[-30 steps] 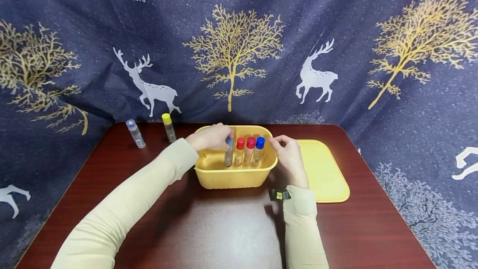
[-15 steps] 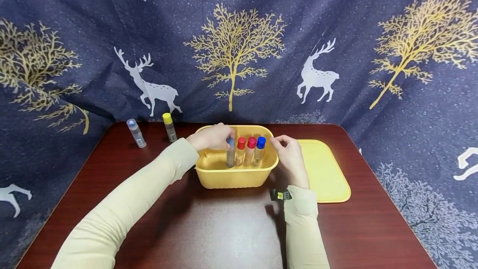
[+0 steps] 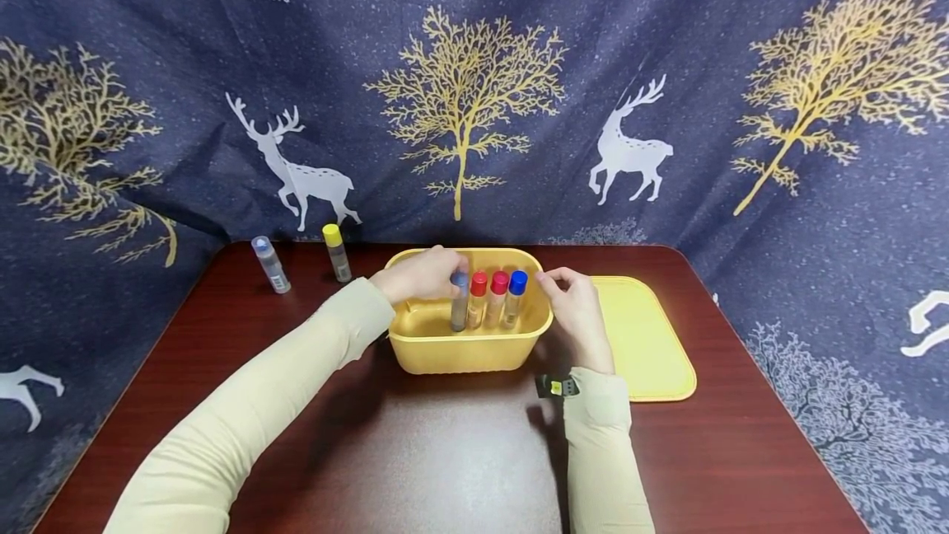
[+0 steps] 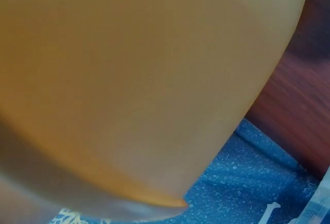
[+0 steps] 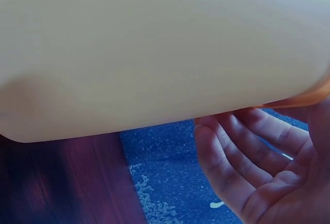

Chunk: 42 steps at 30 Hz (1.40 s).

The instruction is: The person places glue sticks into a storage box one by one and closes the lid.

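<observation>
The grey-blue tube [image 3: 459,313] is upright inside the tub [image 3: 467,357], left of two red-capped tubes [image 3: 488,303] and a blue-capped tube [image 3: 513,305]; whether its base touches the tub's floor I cannot tell. The left hand [image 3: 424,273] grips it near the cap, while the right hand [image 3: 577,313] pinches the tub's right rim. The tube should be light, stiff and rather slick, not very fragile; its cap end, clear of the tub's walls, looks the best place to take hold. Its slim body seems to be see-through plastic. The tub is smooth, yellow, round-cornered, probably thin plastic that may flex at the lip. Right of the tub lies its flat matching lid [image 3: 645,344]; left are a yellow-capped tube [image 3: 337,255] and a pale-capped tube [image 3: 271,267], all on the glossy, wood-grained bench [image 3: 460,452].
</observation>
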Tool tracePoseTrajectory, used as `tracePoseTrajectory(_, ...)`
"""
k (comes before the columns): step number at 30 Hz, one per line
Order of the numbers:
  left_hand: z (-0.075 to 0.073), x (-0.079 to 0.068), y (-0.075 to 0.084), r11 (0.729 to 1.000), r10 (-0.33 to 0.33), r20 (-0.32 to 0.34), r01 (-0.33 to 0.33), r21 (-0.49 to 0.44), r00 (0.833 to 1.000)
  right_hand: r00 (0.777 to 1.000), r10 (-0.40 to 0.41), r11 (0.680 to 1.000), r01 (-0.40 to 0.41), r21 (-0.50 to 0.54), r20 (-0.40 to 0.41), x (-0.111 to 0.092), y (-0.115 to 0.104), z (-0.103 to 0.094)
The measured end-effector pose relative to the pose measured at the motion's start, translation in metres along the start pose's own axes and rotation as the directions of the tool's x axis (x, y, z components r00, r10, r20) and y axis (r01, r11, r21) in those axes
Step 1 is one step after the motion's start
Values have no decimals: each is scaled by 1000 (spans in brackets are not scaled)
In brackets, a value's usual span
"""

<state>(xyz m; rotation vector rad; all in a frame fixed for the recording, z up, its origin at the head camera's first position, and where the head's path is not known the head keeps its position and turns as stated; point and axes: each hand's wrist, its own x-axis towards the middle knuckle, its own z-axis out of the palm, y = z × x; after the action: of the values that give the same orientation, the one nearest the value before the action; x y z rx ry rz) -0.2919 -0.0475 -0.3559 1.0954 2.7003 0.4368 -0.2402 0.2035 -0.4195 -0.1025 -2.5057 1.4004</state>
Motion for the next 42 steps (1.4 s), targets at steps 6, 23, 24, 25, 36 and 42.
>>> tracePoseTrajectory(6, 0, -2, -2, 998, 5, -5, -6, -57, 1000, 1000, -10, 1000, 10, 21, 8, 1, 0, -1)
tracePoseTrajectory(23, -30, -60, -13, 978, -24, -231, -25, -206, 973, 1000, -1, 1000, 1, 23, 5, -2, -5, 4)
tracePoseTrajectory(24, -30, -64, -16, 977, -29, -246, -25, -211, 969, 1000, 0, 1000, 0, 17, 1, -2, -5, 3)
tracePoseTrajectory(25, -30, -68, -18, 977, -33, -264, -24, -212, 964, 1000, 0, 1000, 0, 13, 1, -3, -5, 2)
tracePoseTrajectory(36, -16, -101, -55, 941, -274, -362, 171, -291, 891, 1000, 20, 1000, -20, -1, 16, -5, -1, 2)
tracePoseTrajectory(42, -4, -101, -80, 927, -367, -474, 274, -254, 801, 1000, 6, 1000, -6, 25, 7, -5, -3, 2)
